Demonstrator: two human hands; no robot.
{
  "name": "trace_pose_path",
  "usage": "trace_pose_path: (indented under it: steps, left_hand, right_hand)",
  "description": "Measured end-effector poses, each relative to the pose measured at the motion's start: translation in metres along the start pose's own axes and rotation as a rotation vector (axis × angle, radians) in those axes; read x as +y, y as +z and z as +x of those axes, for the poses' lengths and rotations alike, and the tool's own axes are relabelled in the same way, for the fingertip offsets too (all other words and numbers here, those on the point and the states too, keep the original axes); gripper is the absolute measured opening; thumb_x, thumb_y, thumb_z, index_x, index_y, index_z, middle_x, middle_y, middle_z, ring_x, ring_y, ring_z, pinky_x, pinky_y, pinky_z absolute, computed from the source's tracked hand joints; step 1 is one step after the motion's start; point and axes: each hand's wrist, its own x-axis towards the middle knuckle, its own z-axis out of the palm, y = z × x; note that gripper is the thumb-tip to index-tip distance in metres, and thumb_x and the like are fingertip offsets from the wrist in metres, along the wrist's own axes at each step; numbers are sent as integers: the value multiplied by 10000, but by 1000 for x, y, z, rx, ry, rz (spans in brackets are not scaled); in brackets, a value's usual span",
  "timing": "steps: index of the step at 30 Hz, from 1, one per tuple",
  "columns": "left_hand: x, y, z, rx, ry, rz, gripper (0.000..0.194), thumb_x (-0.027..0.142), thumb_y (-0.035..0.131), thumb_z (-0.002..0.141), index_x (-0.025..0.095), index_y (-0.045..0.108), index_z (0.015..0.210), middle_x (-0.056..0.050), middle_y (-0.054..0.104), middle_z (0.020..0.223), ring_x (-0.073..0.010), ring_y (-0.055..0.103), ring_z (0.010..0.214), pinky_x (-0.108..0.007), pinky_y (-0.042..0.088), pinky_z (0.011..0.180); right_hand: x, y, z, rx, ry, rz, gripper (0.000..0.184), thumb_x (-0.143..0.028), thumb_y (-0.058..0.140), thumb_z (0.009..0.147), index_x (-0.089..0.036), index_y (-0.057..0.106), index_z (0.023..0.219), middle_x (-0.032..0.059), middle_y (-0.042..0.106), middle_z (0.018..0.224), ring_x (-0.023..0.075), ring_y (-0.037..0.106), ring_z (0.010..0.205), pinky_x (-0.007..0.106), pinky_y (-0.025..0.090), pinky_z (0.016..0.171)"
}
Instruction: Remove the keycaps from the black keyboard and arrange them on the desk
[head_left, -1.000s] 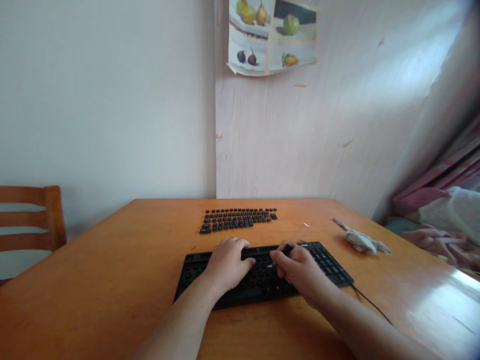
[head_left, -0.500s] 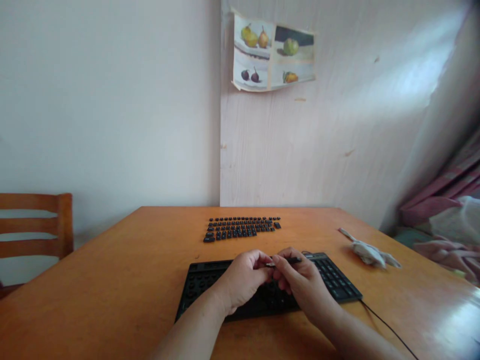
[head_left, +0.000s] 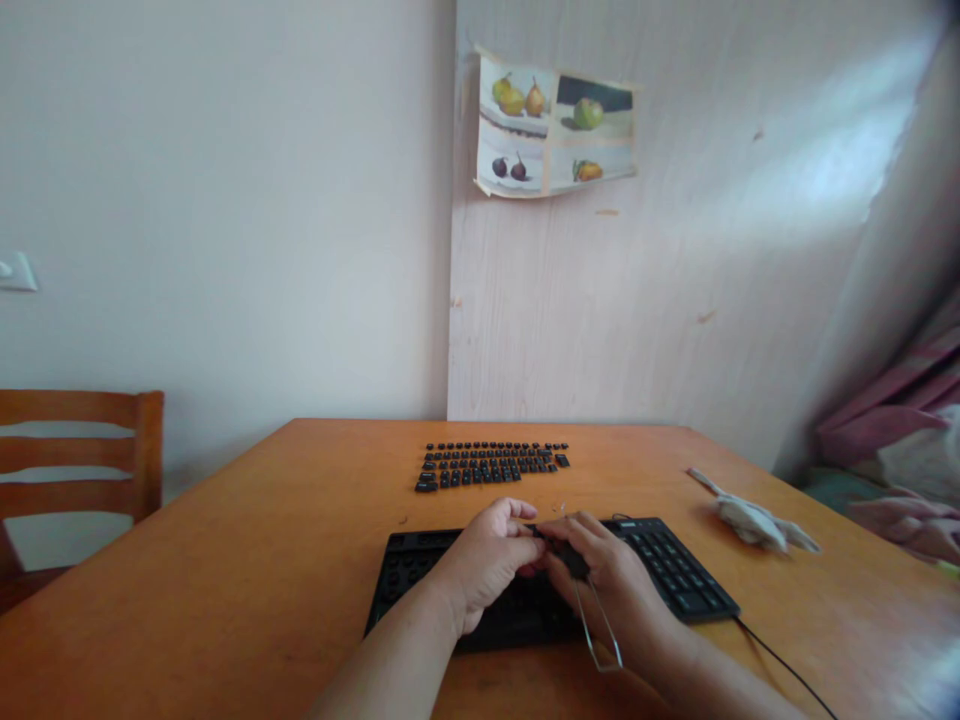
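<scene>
A black keyboard [head_left: 517,622] lies on the table under both hands. Its left part shows bare sockets, while the number pad at the right still carries its keys. In my right hand [head_left: 611,575] is a wire keycap puller [head_left: 576,562], its black handle between the fingers and its wire loops pointing back toward me. My left hand [head_left: 487,560] meets it over the middle of the keyboard, thumb and fingers pinched near the right fingertips. Whatever small dark thing sits in that pinch is too hidden to name.
Loose black keycaps [head_left: 480,468] lie in several rows behind the keyboard. A whitish cloth-like duster [head_left: 754,522] rests at the right. The keyboard's cable [head_left: 780,655] runs off toward the front right. A wooden chair [head_left: 146,455] stands at the left.
The puller has turned in my right hand, so its wire loops now hang toward me. My hands stay close together over the keyboard. The view has shifted slightly.
</scene>
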Motion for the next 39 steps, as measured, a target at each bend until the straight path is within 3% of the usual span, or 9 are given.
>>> trace_pose_path:
  steps: [8, 13, 17, 20, 24, 31, 39]
  left_hand:
    - [4, -2, -1, 35, -9, 51, 525, 251, 725, 692, 154, 521, 1165, -71, 678, 904, -183, 632, 831, -301, 443, 746]
    - [17, -20, 0, 277, 93, 124, 372, 351, 660, 760, 161, 584, 1070, -70, 681, 939, -182, 627, 875, -298, 444, 755]
    - [26, -40, 1, 441, 177, 29, 324, 398, 644, 759, 169, 608, 986, -73, 691, 977, -153, 634, 854, -264, 445, 715]
    - [29, -52, 3, 502, 212, -51, 320, 403, 658, 735, 168, 614, 947, -76, 712, 956, -136, 642, 799, -246, 440, 674]
    - [31, -60, 4, 551, 217, -101, 306, 399, 681, 712, 162, 621, 897, -71, 720, 909, -128, 640, 774, -234, 432, 654]
    - [31, -62, 3, 565, 214, -122, 315, 404, 692, 710, 162, 624, 900, -77, 722, 918, -137, 634, 790, -246, 431, 669]
    - [31, -60, 3, 561, 214, -110, 318, 419, 675, 737, 154, 630, 907, -94, 718, 924, -145, 627, 796, -251, 427, 671]
  right_hand:
    - [0, -6, 3, -26, 3, -155, 211, -226, 536, 876, -263, 675, 1031, 46, 644, 919, 185, 630, 821, 282, 474, 733]
    - [7, -24, 26, -50, 56, -287, 197, -313, 533, 893, -258, 683, 1009, 44, 648, 909, 186, 624, 786, 277, 445, 684]
    - [26, -30, 59, -80, 77, -426, 233, -313, 514, 905, -253, 691, 1045, 53, 659, 987, 179, 625, 796, 269, 418, 663]
    - [43, -23, 83, -178, 142, -582, 267, -312, 513, 905, -263, 689, 1101, 66, 667, 1023, 194, 636, 848, 273, 416, 681]
    - [57, -7, 104, -235, 138, -634, 244, -266, 536, 879, -243, 717, 1041, 93, 675, 1024, 222, 640, 889, 294, 430, 703]
    - [69, 16, 119, -318, 107, -687, 249, -226, 514, 876, -228, 734, 992, 117, 671, 1038, 236, 636, 945, 308, 450, 759]
    - [80, 26, 128, -368, 122, -730, 260, -280, 511, 889, -246, 726, 1030, 118, 657, 1085, 250, 636, 972, 314, 462, 765]
